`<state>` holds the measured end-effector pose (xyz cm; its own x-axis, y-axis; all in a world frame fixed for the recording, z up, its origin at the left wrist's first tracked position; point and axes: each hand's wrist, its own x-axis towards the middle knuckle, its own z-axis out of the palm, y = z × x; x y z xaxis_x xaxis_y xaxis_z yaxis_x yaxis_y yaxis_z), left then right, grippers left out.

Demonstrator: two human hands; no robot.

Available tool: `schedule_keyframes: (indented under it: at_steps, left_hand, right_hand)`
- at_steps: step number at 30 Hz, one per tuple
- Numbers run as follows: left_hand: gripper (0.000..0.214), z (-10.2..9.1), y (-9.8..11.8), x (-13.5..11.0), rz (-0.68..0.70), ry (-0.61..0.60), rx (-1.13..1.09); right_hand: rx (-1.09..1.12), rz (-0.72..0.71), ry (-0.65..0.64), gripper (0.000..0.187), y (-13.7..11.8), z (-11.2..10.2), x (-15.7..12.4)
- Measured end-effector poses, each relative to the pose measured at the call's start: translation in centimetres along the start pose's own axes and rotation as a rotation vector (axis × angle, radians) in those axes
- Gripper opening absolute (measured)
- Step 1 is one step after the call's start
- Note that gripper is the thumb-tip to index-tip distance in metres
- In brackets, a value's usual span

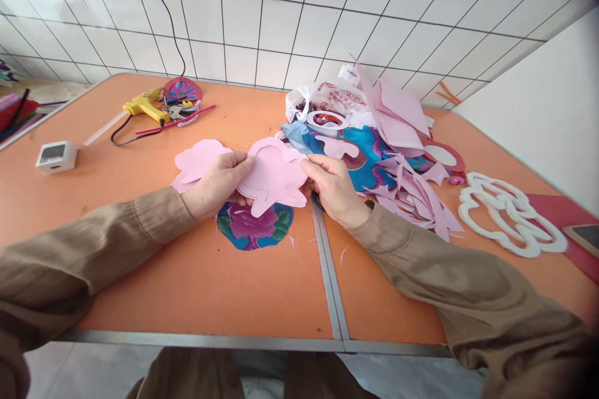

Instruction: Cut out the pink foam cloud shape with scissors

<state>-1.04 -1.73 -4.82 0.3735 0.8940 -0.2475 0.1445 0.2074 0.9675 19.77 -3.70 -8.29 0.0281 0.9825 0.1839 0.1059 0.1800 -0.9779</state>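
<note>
Between my two hands I hold up a pink paper cutout [274, 177] with a scalloped, pointed outline and a rounded shape showing inside it. My left hand [219, 181] pinches its left edge, thumb on top. On the right edge, the thumb and fingers of my right hand [334, 190] are closed. Another pink cutout [199, 159] lies on the table, partly behind my left hand. Below the held piece is a blue fabric piece [255, 230] with a purple flower and green leaves, its upper part hidden by the paper.
A yellow glue gun [147, 106] and pliers [180, 111] lie at the back left, near a small white box [57, 156]. Pink paper scraps [414, 196], blue fabric [374, 143] and a plastic bag [337, 103] crowd the back right. White cloud-shaped frames [510, 215] lie far right.
</note>
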Motion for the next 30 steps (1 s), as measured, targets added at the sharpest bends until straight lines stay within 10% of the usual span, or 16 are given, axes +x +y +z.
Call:
schedule_keyframes:
  at_steps: [30]
  left_hand:
    - [0.027,0.15,-0.77,-0.31,0.049,-0.107,-0.130]
  right_hand:
    - [-0.023,-0.137,0.174,0.038,0.78,-0.39,0.35]
